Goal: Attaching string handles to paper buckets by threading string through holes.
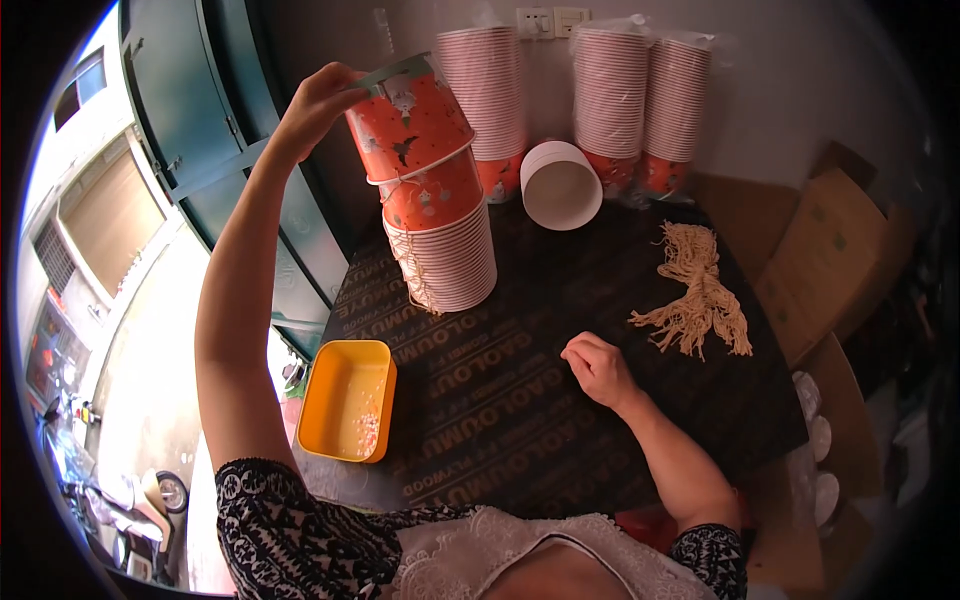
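Head view: holding tall upside-down stack of orange, white-rimmed paper cups [450, 255], far left on black printed table [520, 400].
Gripping top cup [408, 125] by base edge w/ part-curled L hand [325, 97]; R hand [598, 372] loosely closed, ctr-right, can't tell if holding anything. Nr left: yellow rectangular tub [311, 405]; far right: beige string bundle [698, 280].

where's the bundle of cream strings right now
In the head view, the bundle of cream strings lies on the right part of the black table, farther out and to the right of the right hand.
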`<state>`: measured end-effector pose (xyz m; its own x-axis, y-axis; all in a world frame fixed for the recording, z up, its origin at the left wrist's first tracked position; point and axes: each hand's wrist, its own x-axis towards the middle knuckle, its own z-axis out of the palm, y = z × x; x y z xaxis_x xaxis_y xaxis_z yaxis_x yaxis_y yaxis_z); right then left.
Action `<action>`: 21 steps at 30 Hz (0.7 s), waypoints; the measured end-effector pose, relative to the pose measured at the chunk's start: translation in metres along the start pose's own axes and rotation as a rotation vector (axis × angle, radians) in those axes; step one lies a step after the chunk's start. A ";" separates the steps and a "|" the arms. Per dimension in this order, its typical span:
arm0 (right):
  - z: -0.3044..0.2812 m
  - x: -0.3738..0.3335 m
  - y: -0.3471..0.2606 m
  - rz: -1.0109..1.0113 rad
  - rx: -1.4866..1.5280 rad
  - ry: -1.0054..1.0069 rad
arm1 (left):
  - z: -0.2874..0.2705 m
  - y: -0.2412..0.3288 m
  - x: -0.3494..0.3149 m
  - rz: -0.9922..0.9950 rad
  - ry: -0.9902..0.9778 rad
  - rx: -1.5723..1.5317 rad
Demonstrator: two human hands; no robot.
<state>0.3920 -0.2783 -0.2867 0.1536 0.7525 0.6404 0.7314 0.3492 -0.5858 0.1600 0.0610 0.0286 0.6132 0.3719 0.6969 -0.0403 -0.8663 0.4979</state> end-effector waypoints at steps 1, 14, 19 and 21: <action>0.000 0.000 0.000 0.005 -0.006 0.000 | 0.000 -0.001 0.000 0.000 -0.028 0.004; 0.002 -0.001 0.001 0.011 -0.019 -0.012 | 0.001 0.003 0.001 -0.031 -0.294 0.044; 0.000 -0.001 0.001 0.024 -0.029 -0.022 | 0.011 0.003 0.000 -0.093 -0.297 0.036; 0.000 0.000 0.001 0.022 -0.027 -0.024 | 0.013 0.002 -0.001 -0.100 -0.297 0.063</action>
<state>0.3929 -0.2783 -0.2876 0.1544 0.7733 0.6149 0.7455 0.3172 -0.5861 0.1695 0.0544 0.0229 0.8158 0.3504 0.4602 0.0749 -0.8530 0.5165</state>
